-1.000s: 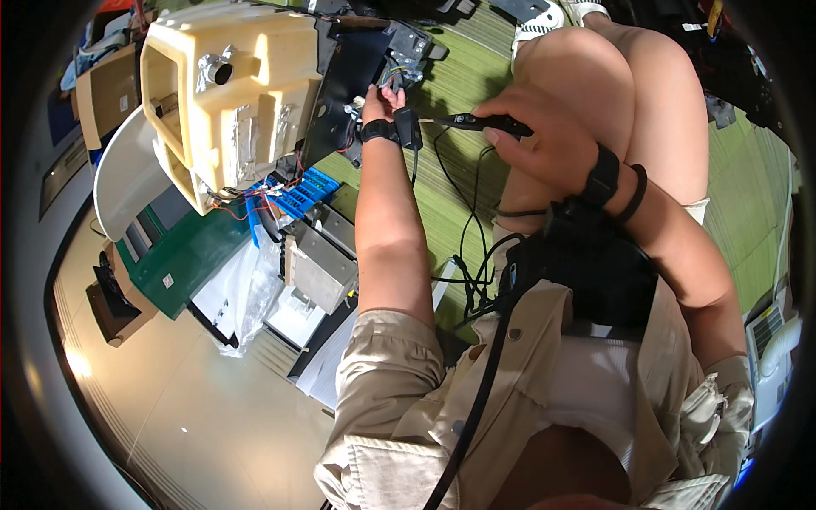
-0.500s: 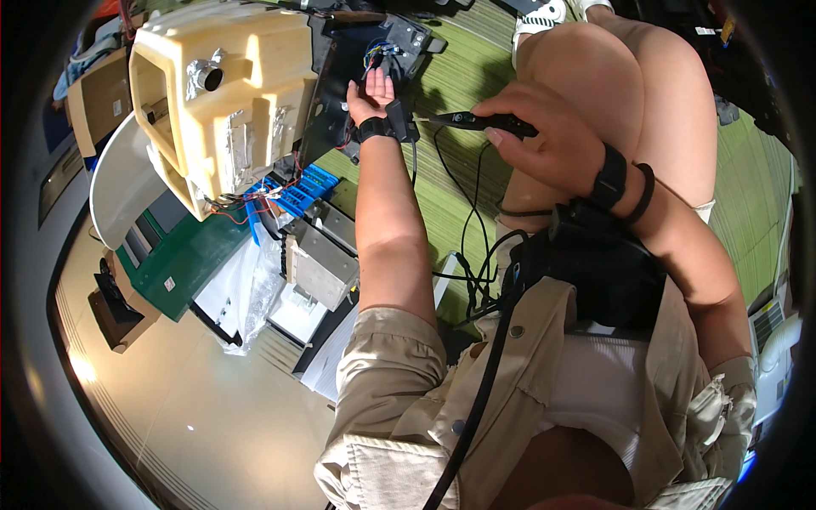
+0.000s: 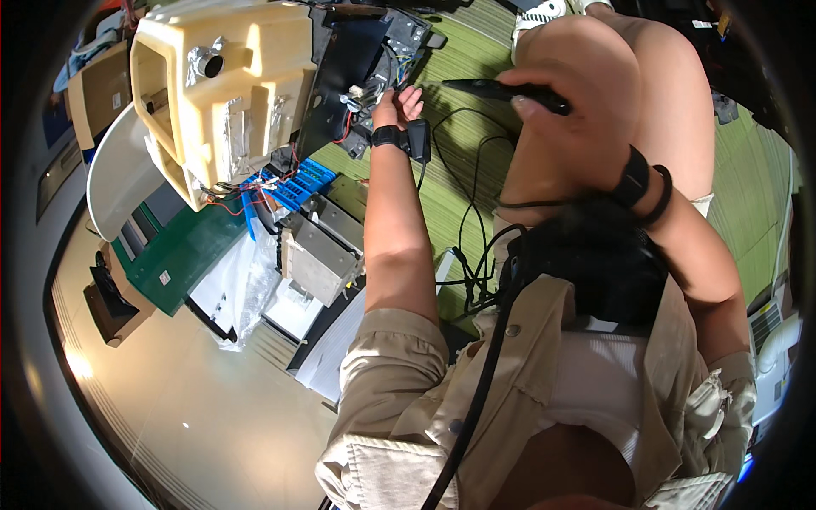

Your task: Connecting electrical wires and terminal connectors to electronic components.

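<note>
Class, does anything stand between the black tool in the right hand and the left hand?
Nothing visible does: between the tip of the black tool, held in the right hand, and the left hand, only green flooring shows, though one view cannot settle depth.

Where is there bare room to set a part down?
Bare green carpet lies between the black frame and the knees, above the dark tool; tan floor left of the left sleeve is also bare. Wires crowd the left hand.
</note>
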Motion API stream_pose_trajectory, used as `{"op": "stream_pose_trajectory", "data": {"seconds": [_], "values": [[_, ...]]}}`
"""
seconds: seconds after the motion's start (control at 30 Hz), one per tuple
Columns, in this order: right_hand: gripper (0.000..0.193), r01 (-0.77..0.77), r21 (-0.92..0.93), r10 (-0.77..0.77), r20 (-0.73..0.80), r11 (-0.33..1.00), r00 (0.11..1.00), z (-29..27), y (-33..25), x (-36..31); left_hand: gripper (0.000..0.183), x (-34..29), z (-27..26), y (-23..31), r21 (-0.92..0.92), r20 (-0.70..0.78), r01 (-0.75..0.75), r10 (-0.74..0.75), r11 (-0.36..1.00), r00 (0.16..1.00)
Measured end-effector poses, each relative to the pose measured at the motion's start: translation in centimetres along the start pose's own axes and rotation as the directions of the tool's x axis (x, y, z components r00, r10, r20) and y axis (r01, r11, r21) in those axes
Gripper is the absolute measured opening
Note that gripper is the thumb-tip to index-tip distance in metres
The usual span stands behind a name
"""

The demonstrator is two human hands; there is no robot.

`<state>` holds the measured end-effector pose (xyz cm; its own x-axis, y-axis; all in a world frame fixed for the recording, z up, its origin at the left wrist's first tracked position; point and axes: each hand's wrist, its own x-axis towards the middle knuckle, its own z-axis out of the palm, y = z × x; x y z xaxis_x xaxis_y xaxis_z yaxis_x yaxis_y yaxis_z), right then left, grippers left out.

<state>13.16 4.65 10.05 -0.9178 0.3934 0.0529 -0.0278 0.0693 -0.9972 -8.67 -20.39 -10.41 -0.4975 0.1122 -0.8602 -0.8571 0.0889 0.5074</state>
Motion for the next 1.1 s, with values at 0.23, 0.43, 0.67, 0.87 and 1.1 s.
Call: {"op": "stream_pose_trajectory", "data": {"seconds": [0.23,0.43,0.67,0.87,1.1], "values": [[0.024,-0.19,0.233,0.242,-0.223,0.954,0.944,-7.0,-2.9,-3.6,0.031,-2.0,1.7,0.4,0.099,0.149,-0.038,0.023,0.994,0.989],[0.044,-0.146,0.542,0.372,-0.334,0.828,0.866,-10.9,-3.5,-6.9,0.03,-7.3,8.9,3.2,0.171,0.205,-0.256,0.22,0.952,0.954],[0.041,-0.236,0.625,0.508,-0.299,0.744,0.808,-13.1,-2.7,-10.1,0.023,-21.5,24.4,5.4,-0.124,0.518,-0.514,0.497,0.849,0.696],[0.031,-0.306,0.582,0.578,-0.363,0.753,0.731,-14.3,-1.2,-11.5,0.025,-22.4,32.4,4.0,-0.143,0.765,-0.376,0.343,0.916,0.546],[0.026,-0.237,0.52,0.544,-0.585,0.821,0.602,-13.8,-1.7,-9.8,0.024,-18.4,40.8,0.2,-0.108,0.742,0.016,0.07,0.994,0.667]]}}
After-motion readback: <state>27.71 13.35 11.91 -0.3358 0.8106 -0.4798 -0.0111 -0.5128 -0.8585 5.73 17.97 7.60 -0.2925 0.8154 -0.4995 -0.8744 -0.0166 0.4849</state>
